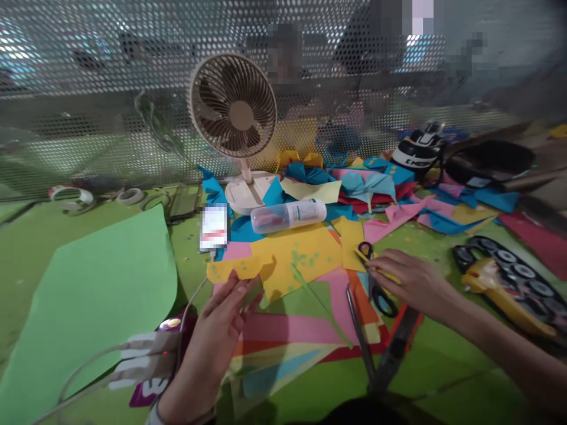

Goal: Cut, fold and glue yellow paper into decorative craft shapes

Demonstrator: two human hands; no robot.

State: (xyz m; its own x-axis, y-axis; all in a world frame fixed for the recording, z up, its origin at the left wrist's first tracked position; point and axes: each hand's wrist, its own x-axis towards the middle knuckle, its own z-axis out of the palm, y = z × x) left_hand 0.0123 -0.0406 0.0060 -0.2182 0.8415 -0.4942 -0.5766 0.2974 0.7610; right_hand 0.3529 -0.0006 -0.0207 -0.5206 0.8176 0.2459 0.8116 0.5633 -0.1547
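So we've got a green counter here, with a big light green sheet on the left and a fan at the far side. A yellow sheet lies in the middle. Our right hand has its fingers on some yellow-and-black scissors just right of that; honestly can't tell if it's gripping. Our left hand pinches a green-spotted yellow strip, left of the sheet's middle.

One head-worn camera looks forward and down across the green table from close above.
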